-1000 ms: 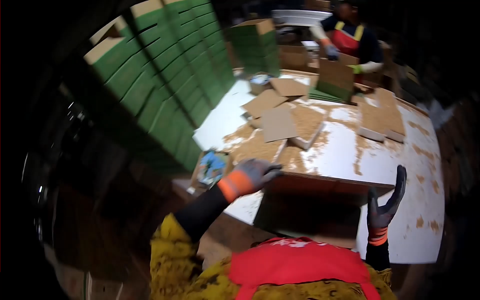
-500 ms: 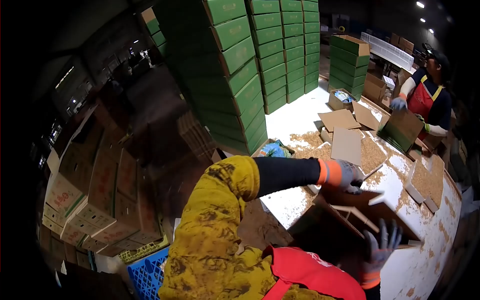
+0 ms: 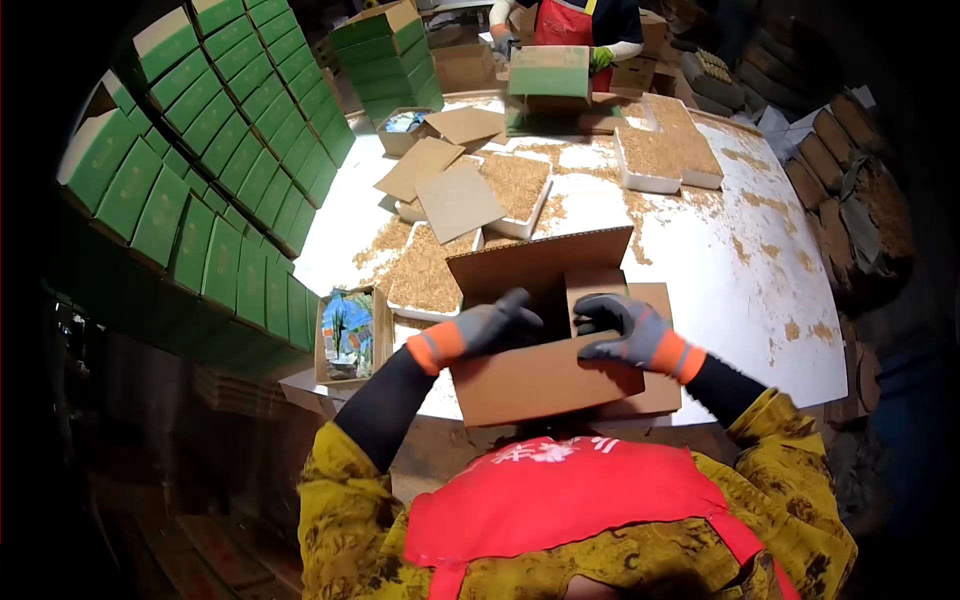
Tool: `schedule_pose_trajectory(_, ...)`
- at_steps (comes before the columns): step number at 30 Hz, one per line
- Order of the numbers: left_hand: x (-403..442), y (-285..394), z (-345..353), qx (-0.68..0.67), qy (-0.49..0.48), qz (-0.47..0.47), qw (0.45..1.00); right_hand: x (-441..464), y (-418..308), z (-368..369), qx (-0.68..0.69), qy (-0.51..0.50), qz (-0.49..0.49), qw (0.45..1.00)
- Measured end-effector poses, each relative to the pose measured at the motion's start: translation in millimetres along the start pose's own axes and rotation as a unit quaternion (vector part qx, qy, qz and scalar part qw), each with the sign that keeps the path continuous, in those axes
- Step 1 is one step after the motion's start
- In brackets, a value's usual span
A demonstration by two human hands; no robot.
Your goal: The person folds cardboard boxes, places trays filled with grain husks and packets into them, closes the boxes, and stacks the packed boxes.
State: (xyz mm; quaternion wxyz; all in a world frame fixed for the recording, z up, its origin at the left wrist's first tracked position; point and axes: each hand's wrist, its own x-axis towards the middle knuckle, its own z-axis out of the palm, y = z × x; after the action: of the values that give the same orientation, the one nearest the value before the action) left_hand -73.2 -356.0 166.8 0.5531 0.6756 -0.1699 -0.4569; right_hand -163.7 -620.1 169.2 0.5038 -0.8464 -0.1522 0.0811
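An open brown cardboard box (image 3: pixel 545 385) stands at the table's near edge, one wide flap raised on its far side. My left hand (image 3: pixel 498 322), in a grey and orange glove, is at the box's left side, fingers reaching over the opening; what it grips, if anything, is unclear. At the right end, my right hand (image 3: pixel 628 333) curls its fingers and thumb around an inner edge of the box. The dark inside of the box is mostly hidden. Left of it sits a small carton (image 3: pixel 381 335) with blue and green packets.
Flat cardboard pieces (image 3: pixel 458 200) lie across white trays of brown granular material (image 3: pixel 515 185). More filled trays (image 3: pixel 665 150) stand farther right on the white table (image 3: pixel 720 280). Green boxes (image 3: pixel 240 130) are stacked high at left. Across the table a co-worker (image 3: pixel 565 25) handles a green box (image 3: pixel 549 72).
The view has swung back from the left. The box has turned, with its opening now facing up and one flap raised. My right hand has moved from beside the box onto its right end.
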Motion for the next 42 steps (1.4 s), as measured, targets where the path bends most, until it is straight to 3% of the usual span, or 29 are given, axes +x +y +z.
schedule_pose_trajectory(2, -16, -6, -8, 0.123, 0.110, 0.122, 0.979, -5, 8, 22, -0.101, 0.105, -0.088, 0.985)
schedule_pose_trajectory(4, -19, -40, 9, 0.327, 0.270, 0.246, 0.872, -4, -26, 15, -0.430, 0.059, -0.175, 0.884)
schedule_pose_trajectory(5, -19, -32, 43, 0.330, 0.412, 0.199, 0.825, 2, -48, 7, -0.458, 0.088, -0.195, 0.863)
schedule_pose_trajectory(6, -27, -21, 63, 0.425, 0.385, 0.156, 0.804, 15, -63, -4, -0.482, 0.117, -0.213, 0.842)
schedule_pose_trajectory(8, -28, -12, 69, 0.443, 0.502, 0.255, 0.698, 48, -62, -23, -0.354, 0.267, -0.216, 0.870)
schedule_pose_trajectory(10, -24, -25, 61, 0.454, 0.618, 0.254, 0.589, 42, -45, -24, -0.331, 0.166, -0.147, 0.917)
schedule_pose_trajectory(11, -24, -26, 57, 0.436, 0.637, 0.242, 0.588, 26, -63, -30, -0.301, 0.080, -0.122, 0.942)
schedule_pose_trajectory(12, -29, -27, 56, 0.473, 0.659, 0.134, 0.569, 13, -72, -32, -0.270, -0.010, -0.098, 0.958)
schedule_pose_trajectory(14, -30, -35, 49, 0.247, 0.574, 0.050, 0.779, -10, -51, -26, -0.196, -0.151, -0.142, 0.958)
schedule_pose_trajectory(15, -32, -33, 40, 0.276, 0.514, -0.053, 0.811, -13, -25, -31, -0.027, -0.107, -0.052, 0.992)
schedule_pose_trajectory(18, -38, -37, 38, 0.358, 0.509, -0.026, 0.783, 20, 17, -49, 0.254, 0.179, 0.080, 0.947)
schedule_pose_trajectory(19, -49, -21, 47, 0.340, 0.531, 0.047, 0.775, 20, 64, -51, 0.088, 0.115, 0.078, 0.986)
schedule_pose_trajectory(22, -69, 2, 51, 0.383, 0.561, 0.325, 0.658, 30, 66, -56, 0.248, 0.008, 0.273, 0.930)
schedule_pose_trajectory(23, -73, 6, 49, 0.389, 0.580, 0.358, 0.621, 34, 63, -60, 0.347, -0.003, 0.230, 0.909)
schedule_pose_trajectory(24, -63, -12, 40, 0.245, 0.629, 0.344, 0.653, 37, 61, -63, 0.442, -0.017, 0.189, 0.877)
schedule_pose_trajectory(25, -53, -29, 31, 0.086, 0.667, 0.343, 0.656, 43, 22, -73, 0.295, -0.028, 0.125, 0.947)
schedule_pose_trajectory(26, -42, -46, 6, 0.263, 0.737, 0.324, 0.531, 47, 0, -77, 0.231, -0.043, 0.130, 0.963)
schedule_pose_trajectory(27, -33, -92, -17, -0.125, 0.631, 0.360, 0.675, 47, 0, -68, 0.111, -0.034, -0.028, 0.993)
schedule_pose_trajectory(28, -31, -139, -37, -0.312, 0.482, 0.355, 0.738, 42, 0, -55, -0.015, -0.024, -0.184, 0.982)
schedule_pose_trajectory(29, -29, -184, -56, -0.496, 0.348, 0.293, 0.740, 39, -3, -38, -0.138, -0.083, -0.249, 0.955)
schedule_pose_trajectory(30, -41, -156, -39, -0.448, 0.388, 0.233, 0.771, 32, -5, -21, -0.258, -0.141, -0.308, 0.905)
schedule_pose_trajectory(32, -53, -119, -26, -0.331, 0.414, 0.172, 0.830, 9, 6, 8, -0.271, -0.226, -0.275, 0.894)
schedule_pose_trajectory(33, -54, -112, -31, -0.260, 0.411, 0.177, 0.856, 22, -3, 0, -0.166, -0.307, -0.174, 0.921)
schedule_pose_trajectory(34, -58, -89, -23, 0.001, 0.455, 0.148, 0.878, 39, -21, -17, -0.053, -0.385, -0.067, 0.919)
schedule_pose_trajectory(35, -57, -76, -6, 0.112, 0.480, 0.151, 0.857, 55, -34, -32, 0.067, -0.449, 0.045, 0.890)
schedule_pose_trajectory(36, -51, -69, 6, 0.222, 0.502, 0.159, 0.821, 78, -39, -47, 0.139, -0.372, -0.017, 0.918)
schedule_pose_trajectory(37, -40, -86, 4, 0.213, 0.511, 0.158, 0.817, 107, -17, -58, 0.236, -0.309, 0.126, 0.913)
schedule_pose_trajectory(39, -28, -80, 3, 0.190, 0.540, 0.138, 0.808, 179, 5, -55, 0.211, -0.106, 0.066, 0.969)
schedule_pose_trajectory(42, -14, -80, -7, 0.147, 0.532, 0.069, 0.831, 285, 131, -5, 0.246, -0.115, 0.241, 0.932)
